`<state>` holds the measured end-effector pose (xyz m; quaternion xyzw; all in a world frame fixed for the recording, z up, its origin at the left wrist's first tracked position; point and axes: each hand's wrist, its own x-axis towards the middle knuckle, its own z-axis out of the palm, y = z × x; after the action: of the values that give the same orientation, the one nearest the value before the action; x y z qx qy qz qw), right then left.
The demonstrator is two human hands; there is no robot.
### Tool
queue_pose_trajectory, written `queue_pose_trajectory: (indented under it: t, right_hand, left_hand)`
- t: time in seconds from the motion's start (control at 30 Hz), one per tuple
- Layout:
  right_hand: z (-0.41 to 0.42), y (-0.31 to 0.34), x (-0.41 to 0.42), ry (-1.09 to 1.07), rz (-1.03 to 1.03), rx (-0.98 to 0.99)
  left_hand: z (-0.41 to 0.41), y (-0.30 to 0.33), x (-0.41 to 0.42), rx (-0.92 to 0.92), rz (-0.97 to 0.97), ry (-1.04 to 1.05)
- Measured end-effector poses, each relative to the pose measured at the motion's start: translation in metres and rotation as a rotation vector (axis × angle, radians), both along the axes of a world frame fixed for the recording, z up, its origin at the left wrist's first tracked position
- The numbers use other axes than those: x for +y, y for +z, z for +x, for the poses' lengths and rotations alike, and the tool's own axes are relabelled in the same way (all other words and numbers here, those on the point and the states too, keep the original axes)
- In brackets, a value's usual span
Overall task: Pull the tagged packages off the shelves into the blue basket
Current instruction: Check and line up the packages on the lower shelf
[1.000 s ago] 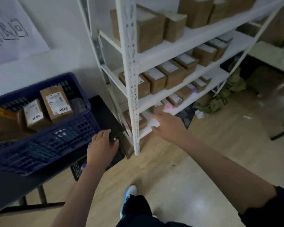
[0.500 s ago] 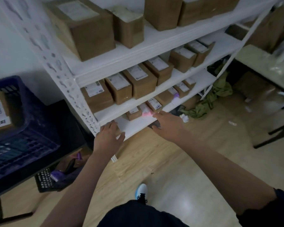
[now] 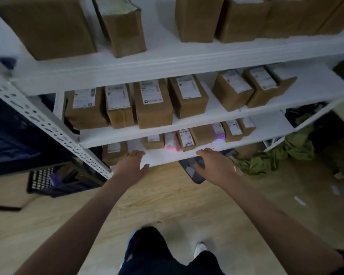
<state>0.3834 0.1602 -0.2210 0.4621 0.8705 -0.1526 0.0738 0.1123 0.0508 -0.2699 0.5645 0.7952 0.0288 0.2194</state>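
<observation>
at the lower shelf: both hands reach its front edge, holding nothing.
left hand (image 3: 131, 162): fingers loose and spread, resting on the white lower shelf (image 3: 173, 155) beside a small brown box (image 3: 114, 151).
right hand (image 3: 213, 165): fingers relaxed, slightly bent, at the shelf edge just below a pink package (image 3: 171, 141).
tagged packages: brown boxes (image 3: 153, 105) with white labels line the middle shelf; smaller ones sit on the lower.
blue basket (image 3: 6, 135): far left, behind the rack's post.
floor: green cloth (image 3: 272, 157) lies at right.
</observation>
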Motion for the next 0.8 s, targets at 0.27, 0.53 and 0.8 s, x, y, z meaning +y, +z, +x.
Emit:
queue_pose_trajectory:
  t: [0.27, 0.53, 0.8]
  right_hand:
    - [-0.005, -0.118, 0.095, 0.234, 0.012, -0.025]
    - [-0.088, -0.358, 0.185, 0.339, 0.081, 0.017]
    - [-0.166, -0.456, 0.246, 0.319, 0.329, 0.233]
  left_hand:
    - [0.017, -0.104, 0.039, -0.051, -0.027, 0.232]
    - [-0.052, -0.316, 0.119, 0.047, 0.144, 0.273]
    - [-0.094, -0.418, 0.173, 0.009, 0.397, 0.342]
